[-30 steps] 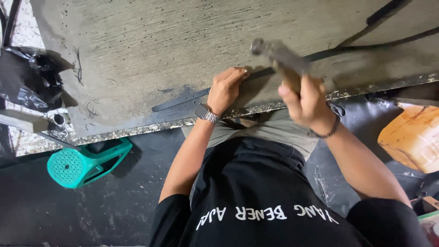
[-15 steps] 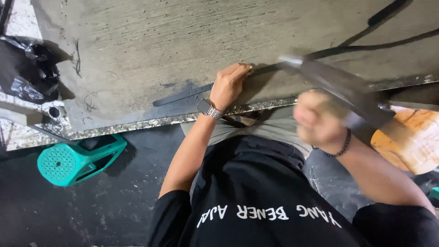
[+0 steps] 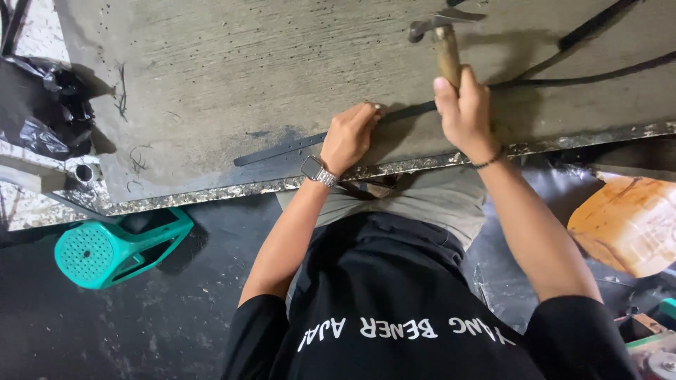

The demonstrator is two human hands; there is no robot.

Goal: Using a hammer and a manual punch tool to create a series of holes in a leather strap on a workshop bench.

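Observation:
My left hand [image 3: 348, 137], a watch on its wrist, presses down on a long dark flat metal strip [image 3: 282, 148] that lies slantwise on a rough grey slab [image 3: 232, 70]. My right hand [image 3: 465, 112] grips the wooden handle of a hammer [image 3: 443, 42]. The metal hammer head is held up over the slab, just beyond the strip's right end. The two hands are a short way apart, and the strip runs under the left fingers toward the right hand.
Black cables [image 3: 584, 77] cross the slab at the right. A teal plastic stool [image 3: 105, 246] lies on the dark floor at the left, below a black plastic bag [image 3: 42, 112]. An orange rounded board [image 3: 627, 222] sits at the right.
The hammer swung out to the right in a blur and now stands raised over the slab. My left hand has stayed on the strip.

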